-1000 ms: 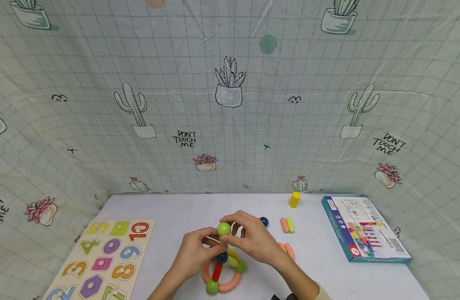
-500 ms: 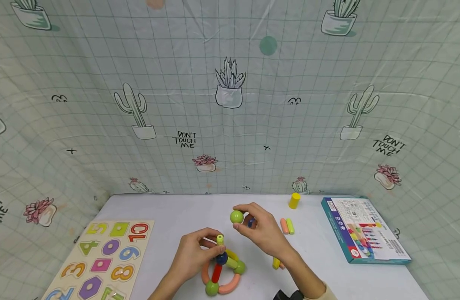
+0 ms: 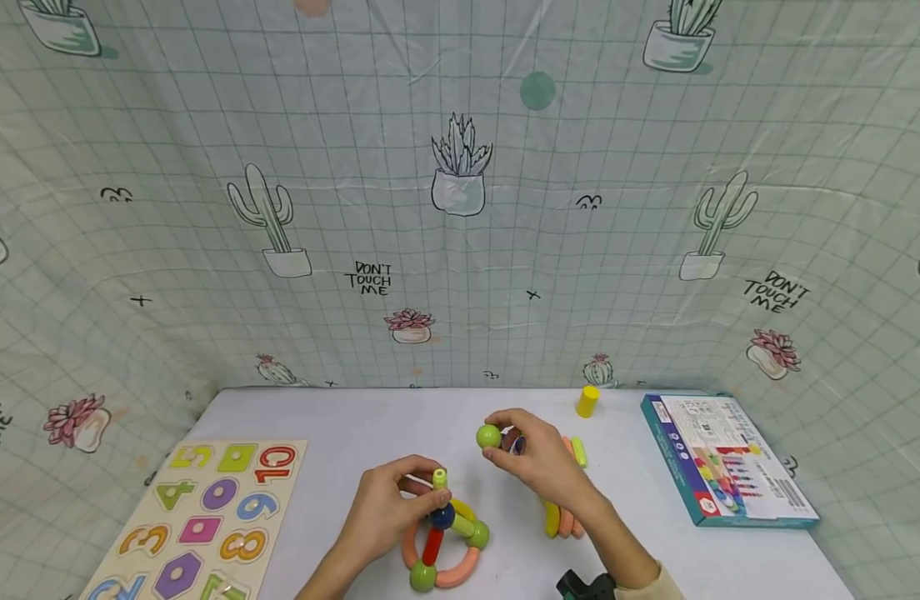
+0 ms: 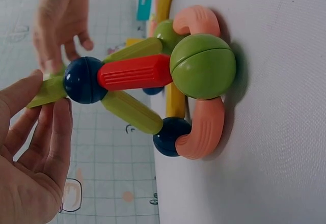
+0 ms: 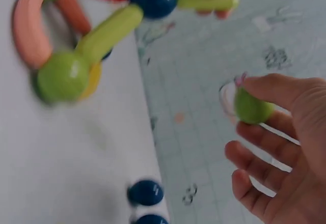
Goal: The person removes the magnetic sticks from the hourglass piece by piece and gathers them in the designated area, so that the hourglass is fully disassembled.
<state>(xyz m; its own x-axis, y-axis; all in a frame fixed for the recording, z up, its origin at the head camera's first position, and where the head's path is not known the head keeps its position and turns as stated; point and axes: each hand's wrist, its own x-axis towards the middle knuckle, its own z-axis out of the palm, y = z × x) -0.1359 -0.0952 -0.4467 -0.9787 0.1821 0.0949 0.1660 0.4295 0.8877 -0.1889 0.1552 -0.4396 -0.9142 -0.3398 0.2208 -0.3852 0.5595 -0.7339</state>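
Observation:
A magnetic ball-and-rod structure stands on the table near my left hand (image 3: 388, 504). Its base joins curved salmon rods (image 4: 206, 127), a yellow rod (image 4: 175, 102), green balls and a dark blue ball. A red rod (image 4: 135, 72) and light green rods slope up from it to a dark blue ball (image 4: 84, 80). Above that ball, my left thumb and fingers pinch an upright light green rod (image 3: 440, 478). Off to the right and apart from the structure, my right hand (image 3: 538, 462) holds a green ball (image 3: 488, 437) between thumb and index finger; the other fingers are loosely bent.
A number-and-shape puzzle board (image 3: 212, 508) lies at left, a flat toy box (image 3: 730, 458) at right. Yellow cylinder (image 3: 587, 402), short rods (image 3: 578, 452) and curved rods (image 3: 565, 521) lie around my right arm. Loose dark blue balls (image 5: 146, 192) sit beyond the structure. A black object (image 3: 583, 586) shows by the right forearm.
My right hand has taken the green ball off the top of the light green rod and carried it to the right. The left hand keeps its pinch in place.

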